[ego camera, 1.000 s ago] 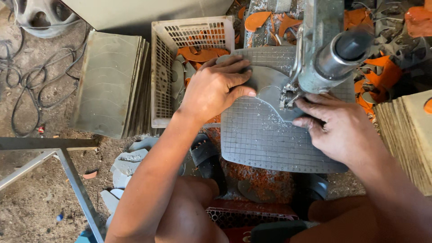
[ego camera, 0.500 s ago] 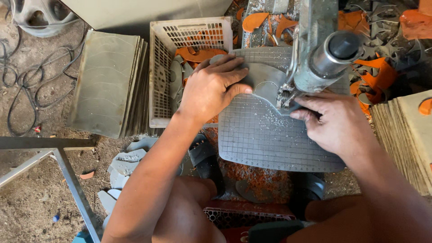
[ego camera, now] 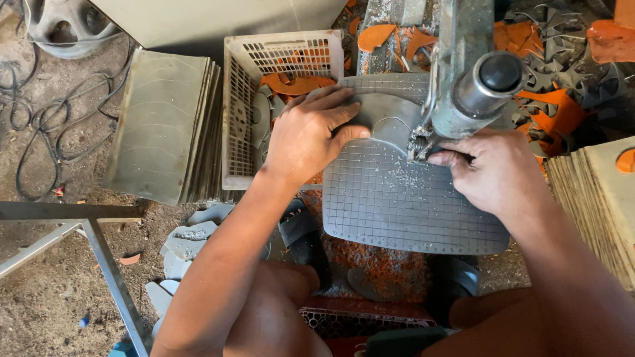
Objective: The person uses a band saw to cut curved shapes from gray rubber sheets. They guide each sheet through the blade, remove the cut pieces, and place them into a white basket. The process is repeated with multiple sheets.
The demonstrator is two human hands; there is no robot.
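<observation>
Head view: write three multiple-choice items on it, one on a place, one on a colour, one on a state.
1. Where is the slotted plastic crate?
A. beyond the left hand
B. on the person's lap
C. atop the stacked sheets

2. What colour are the scraps right of the machine?
A. blue
B. orange and grey
C. white

3. What is the left hand doing?
A. hanging free
B. gripping a cable
C. pressing flat on the grey sheet

Answers: A, the crate lies past the knuckles; B, both colours show; C, the palm lies on the sheet.

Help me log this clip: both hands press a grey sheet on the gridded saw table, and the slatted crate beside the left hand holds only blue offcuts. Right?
Not quite. In the head view the crate holds orange and grey offcuts, not blue. The left hand and right hand do press the grey sheet.
</observation>
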